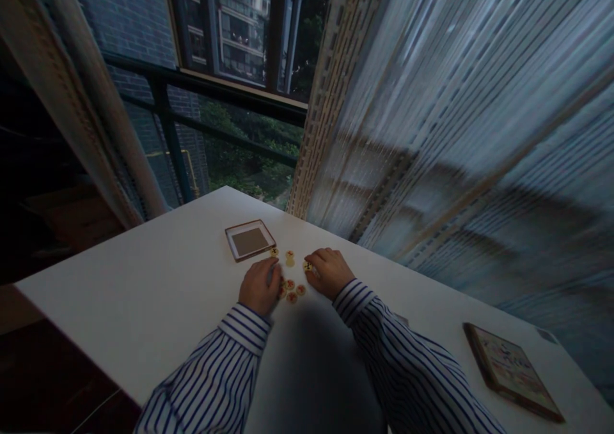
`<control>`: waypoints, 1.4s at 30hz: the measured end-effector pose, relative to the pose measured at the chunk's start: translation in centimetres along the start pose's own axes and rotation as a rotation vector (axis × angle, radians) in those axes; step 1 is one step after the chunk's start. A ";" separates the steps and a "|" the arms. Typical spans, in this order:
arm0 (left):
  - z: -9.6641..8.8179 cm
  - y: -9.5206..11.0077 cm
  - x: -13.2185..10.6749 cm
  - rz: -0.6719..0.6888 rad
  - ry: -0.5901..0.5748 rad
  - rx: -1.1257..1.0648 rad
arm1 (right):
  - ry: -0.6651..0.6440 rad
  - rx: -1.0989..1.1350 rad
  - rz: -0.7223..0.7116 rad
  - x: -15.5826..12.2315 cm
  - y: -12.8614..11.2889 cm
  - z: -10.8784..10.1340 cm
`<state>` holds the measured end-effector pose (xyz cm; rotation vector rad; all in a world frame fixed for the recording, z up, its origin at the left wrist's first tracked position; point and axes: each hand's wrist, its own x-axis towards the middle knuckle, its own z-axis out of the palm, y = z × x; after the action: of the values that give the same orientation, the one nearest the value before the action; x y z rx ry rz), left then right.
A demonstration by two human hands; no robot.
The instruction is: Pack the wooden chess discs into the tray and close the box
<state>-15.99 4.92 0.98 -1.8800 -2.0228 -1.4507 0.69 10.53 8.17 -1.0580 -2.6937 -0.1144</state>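
Observation:
Several round, pale Chinese chess pieces lie on the white table between my hands. My right hand (330, 272) pinches a piece with a black character (307, 266) between thumb and fingers, at or just above the tabletop. My left hand (260, 286) rests at the left of the group, fingers curved, a gap between thumb and index finger. Just beyond its fingertips is another black-marked piece (274, 252). Red-marked pieces (290, 285) sit close together beside the left thumb, some partly hidden by it. Farther back lie a red-marked piece (290, 254) and a plain-looking one (290, 263).
An open shallow box part (231, 245) with a brown inside lies behind my left hand. At the right of the white table (158, 287) is a flat printed box (515, 370). Curtains (432, 133) hang along the far right edge; a window railing (215, 95) stands behind.

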 end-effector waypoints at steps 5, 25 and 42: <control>-0.4 1.2 -0.5 0.076 0.058 -0.083 | 0.091 0.094 0.002 -1.5 0.4 0.0; 0.0 8.9 -3.5 -0.566 -0.578 -1.016 | 0.230 0.170 -0.061 -8.2 0.0 -2.3; 2.1 12.2 -5.4 -0.702 -0.734 -1.218 | 0.401 0.422 0.073 -13.6 1.9 -1.0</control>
<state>-3.67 0.14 3.86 -2.4010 -2.5050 -3.0860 11.77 2.75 5.66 -0.8881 -2.1856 0.2233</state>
